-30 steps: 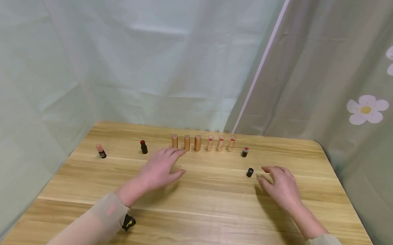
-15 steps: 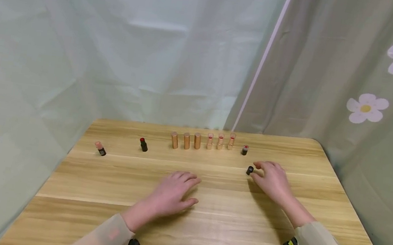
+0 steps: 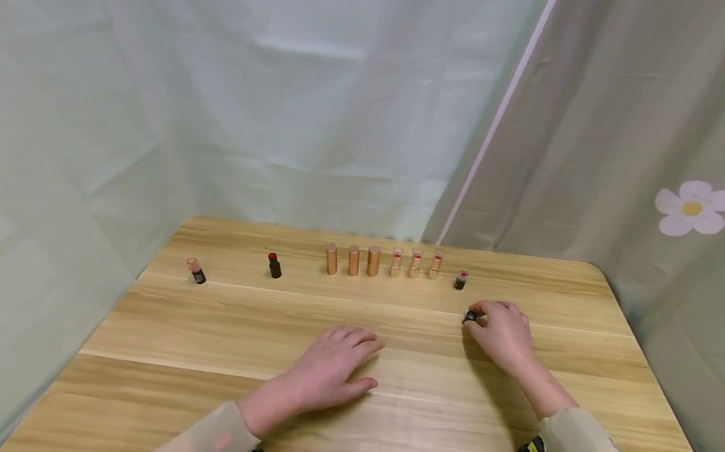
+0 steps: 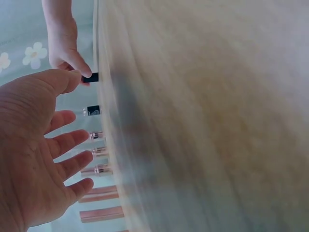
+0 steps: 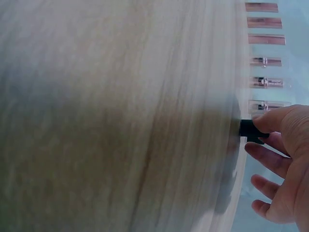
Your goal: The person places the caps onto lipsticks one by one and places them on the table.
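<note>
My right hand [image 3: 503,336] pinches a small black lipstick cap [image 3: 470,317] between thumb and fingers, at the tabletop right of centre. In the right wrist view the cap [image 5: 246,128] stands upright on the wood, its far part covered by the thumb. Just behind it is a short black lipstick with a clear top [image 3: 461,280]. My left hand [image 3: 330,367] hovers over the middle of the table, fingers spread loosely, holding nothing. Farther back left stands an uncapped black lipstick with a red tip [image 3: 274,266].
Along the back of the wooden table [image 3: 375,441] stand three copper-coloured tubes [image 3: 354,261] and three clear-topped lipsticks [image 3: 415,265]. A pink-topped black lipstick [image 3: 196,271] is at the far left. A pale curtain [image 3: 324,99] hangs behind the table.
My left hand has drawn back from the copper tubes toward the front and right. My right hand has moved left to the black lipstick cap and taken hold of it.
</note>
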A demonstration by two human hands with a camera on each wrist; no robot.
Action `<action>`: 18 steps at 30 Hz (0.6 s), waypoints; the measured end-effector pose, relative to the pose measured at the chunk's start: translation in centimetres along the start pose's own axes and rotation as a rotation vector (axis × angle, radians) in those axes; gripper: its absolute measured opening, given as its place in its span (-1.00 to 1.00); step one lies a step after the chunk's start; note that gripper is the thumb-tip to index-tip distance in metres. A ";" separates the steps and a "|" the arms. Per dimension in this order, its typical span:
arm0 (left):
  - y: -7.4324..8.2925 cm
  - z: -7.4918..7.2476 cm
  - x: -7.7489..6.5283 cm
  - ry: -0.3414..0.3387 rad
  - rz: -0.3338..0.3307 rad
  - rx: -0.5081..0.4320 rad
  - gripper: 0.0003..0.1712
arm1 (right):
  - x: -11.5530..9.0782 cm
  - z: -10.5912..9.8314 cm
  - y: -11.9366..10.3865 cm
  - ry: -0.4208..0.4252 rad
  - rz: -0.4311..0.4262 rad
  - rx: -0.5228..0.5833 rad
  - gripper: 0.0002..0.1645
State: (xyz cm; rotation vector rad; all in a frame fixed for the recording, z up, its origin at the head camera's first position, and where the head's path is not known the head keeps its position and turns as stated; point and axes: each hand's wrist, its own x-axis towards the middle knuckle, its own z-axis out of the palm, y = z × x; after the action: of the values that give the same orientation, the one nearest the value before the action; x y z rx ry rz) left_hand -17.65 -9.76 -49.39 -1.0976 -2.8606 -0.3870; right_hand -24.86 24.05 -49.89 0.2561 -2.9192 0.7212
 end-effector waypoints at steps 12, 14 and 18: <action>-0.7 -0.7 -0.2 0.011 -0.049 -0.034 -0.29 | -0.8 -0.5 -0.2 0.086 -0.058 0.085 -0.66; -1.0 -1.0 -0.2 0.033 -0.051 -0.041 -0.30 | -1.2 -0.6 -0.3 0.104 -0.068 0.109 -0.66; -1.8 -1.5 -0.5 0.086 -0.059 -0.067 -0.33 | -1.8 -0.9 -0.5 0.115 -0.058 0.154 -0.66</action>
State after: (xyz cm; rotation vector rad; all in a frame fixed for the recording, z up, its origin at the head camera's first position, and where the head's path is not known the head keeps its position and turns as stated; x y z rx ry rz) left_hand -18.52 -11.73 -48.40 -0.9823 -2.8289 -0.5237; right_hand -22.94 24.28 -49.12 0.3023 -2.7395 0.9206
